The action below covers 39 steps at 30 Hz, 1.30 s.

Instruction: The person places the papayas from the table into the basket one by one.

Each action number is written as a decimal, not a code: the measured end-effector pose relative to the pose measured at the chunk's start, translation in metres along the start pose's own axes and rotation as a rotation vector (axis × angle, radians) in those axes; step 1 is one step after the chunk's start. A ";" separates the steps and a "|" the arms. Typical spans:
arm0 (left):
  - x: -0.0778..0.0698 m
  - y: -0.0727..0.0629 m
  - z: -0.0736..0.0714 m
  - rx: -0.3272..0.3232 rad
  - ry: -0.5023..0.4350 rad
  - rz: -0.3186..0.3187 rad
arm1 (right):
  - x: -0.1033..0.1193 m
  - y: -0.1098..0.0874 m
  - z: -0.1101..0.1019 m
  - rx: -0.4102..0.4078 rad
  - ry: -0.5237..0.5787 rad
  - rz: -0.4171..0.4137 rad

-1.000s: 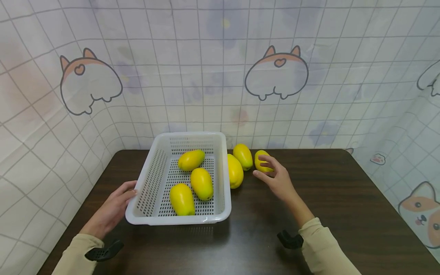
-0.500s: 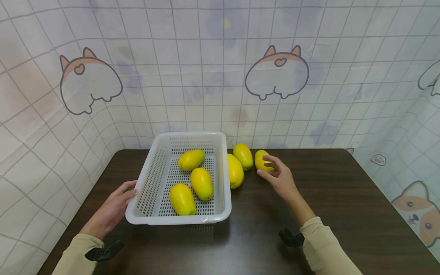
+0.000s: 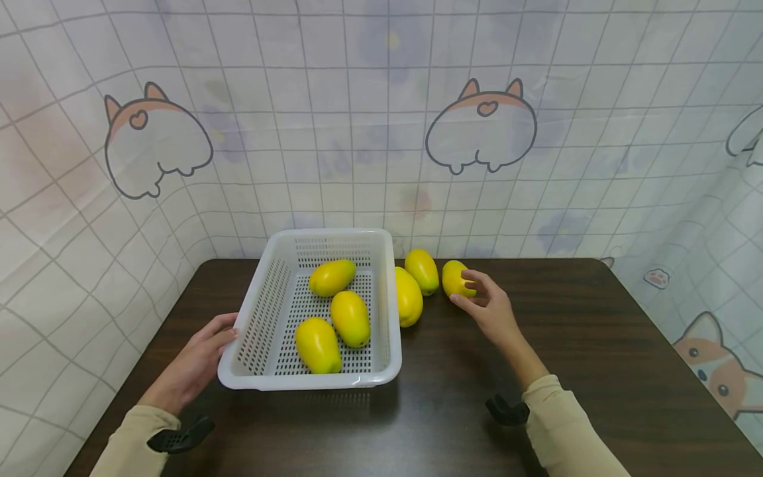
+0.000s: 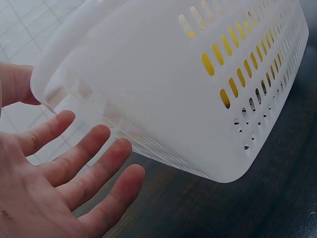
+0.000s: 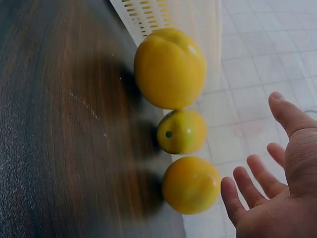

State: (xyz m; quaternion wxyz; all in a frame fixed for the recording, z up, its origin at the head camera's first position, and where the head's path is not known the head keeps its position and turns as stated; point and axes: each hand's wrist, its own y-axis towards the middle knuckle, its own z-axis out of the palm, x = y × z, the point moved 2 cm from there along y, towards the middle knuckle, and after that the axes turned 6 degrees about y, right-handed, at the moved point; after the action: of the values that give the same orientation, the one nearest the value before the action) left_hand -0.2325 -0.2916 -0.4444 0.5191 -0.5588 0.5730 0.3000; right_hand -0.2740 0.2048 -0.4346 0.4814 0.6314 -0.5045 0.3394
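A white perforated plastic basket (image 3: 310, 382) stands left of centre on the table, with three yellow mangoes (image 3: 350, 319) inside. My left hand (image 3: 197, 363) holds its left rim: in the left wrist view the thumb goes behind the rim and the fingers (image 4: 116, 156) spread along the outside. Right of the basket lie a larger yellow mango-like fruit (image 3: 408, 298), a smaller mango (image 3: 421, 271) and the rightmost mango (image 3: 454, 278). Beside that last one hovers my right hand (image 3: 491, 311), its fingers loosely bent with nothing in them. Its fingers partly cover the mango in the head view.
The dark wooden table (image 3: 584, 344) reaches back to a white grid-patterned cloth (image 3: 387, 132) that hangs behind and at both sides. Black wrist bands (image 3: 181, 434) sit at both cuffs.
My right hand has drifted slightly right, uncovering more of the rightmost mango. The nearest mango in the basket has rolled a little to the right. My left hand has stayed put.
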 end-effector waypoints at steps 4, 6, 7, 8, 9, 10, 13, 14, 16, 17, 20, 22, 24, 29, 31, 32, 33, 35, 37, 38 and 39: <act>0.000 0.000 0.000 -0.002 0.000 0.002 | 0.016 -0.004 -0.001 0.011 0.019 0.014; 0.000 0.000 0.000 -0.002 0.000 0.002 | 0.013 -0.003 -0.002 0.014 0.009 0.012; 0.001 0.000 0.000 -0.002 -0.001 0.003 | 0.014 -0.003 -0.003 0.014 0.002 0.014; 0.001 0.000 0.000 -0.001 -0.002 0.004 | 0.011 -0.003 -0.003 0.014 -0.005 0.019; 0.001 0.000 -0.001 0.000 -0.002 0.004 | 0.006 -0.001 -0.004 0.011 -0.012 0.019; 0.001 0.000 -0.001 0.000 -0.002 0.005 | 0.001 0.000 -0.004 0.008 -0.021 0.018; 0.001 0.000 -0.001 0.001 -0.003 0.008 | -0.006 0.003 -0.006 -0.005 -0.031 0.022; 0.001 0.000 -0.001 0.002 -0.003 0.008 | -0.012 0.004 -0.006 -0.010 -0.031 0.022; 0.001 0.000 -0.001 0.001 -0.001 0.009 | -0.016 0.005 -0.007 -0.020 -0.030 0.014; 0.001 0.000 -0.001 0.002 0.000 0.010 | -0.017 0.005 -0.007 -0.026 -0.028 0.013; 0.000 -0.001 0.000 0.002 0.004 0.008 | -0.017 0.006 -0.008 -0.043 -0.029 0.015; -0.001 -0.001 0.000 0.006 0.004 0.007 | -0.016 0.006 -0.009 -0.053 -0.030 0.020; -0.002 -0.002 0.000 0.009 0.005 0.006 | -0.015 0.006 -0.009 -0.059 -0.025 0.027; -0.002 -0.003 0.000 0.006 0.002 -0.004 | -0.014 0.006 -0.010 -0.062 -0.029 0.046; -0.003 -0.003 0.001 0.004 0.000 -0.008 | -0.015 0.006 -0.010 -0.063 -0.041 0.055; -0.003 -0.003 0.001 0.006 0.001 -0.006 | -0.016 0.006 -0.010 -0.064 -0.046 0.059; -0.003 -0.004 0.000 0.008 0.000 -0.005 | -0.017 0.006 -0.010 -0.067 -0.050 0.063; -0.003 -0.003 0.000 0.011 -0.003 -0.003 | -0.018 0.007 -0.010 -0.070 -0.052 0.068; -0.004 -0.003 0.000 0.016 -0.002 0.000 | -0.019 0.007 -0.010 -0.075 -0.048 0.067; -0.004 -0.003 0.000 0.016 -0.003 0.001 | -0.019 0.007 -0.010 -0.078 -0.046 0.066; -0.004 -0.004 0.000 0.016 -0.005 0.000 | -0.020 0.008 -0.010 -0.079 -0.044 0.065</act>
State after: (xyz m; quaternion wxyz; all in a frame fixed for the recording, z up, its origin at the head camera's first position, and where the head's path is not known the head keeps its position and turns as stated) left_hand -0.2298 -0.2910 -0.4402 0.5248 -0.5538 0.5744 0.2968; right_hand -0.2861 0.2199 -0.4477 0.4835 0.6024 -0.5483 0.3204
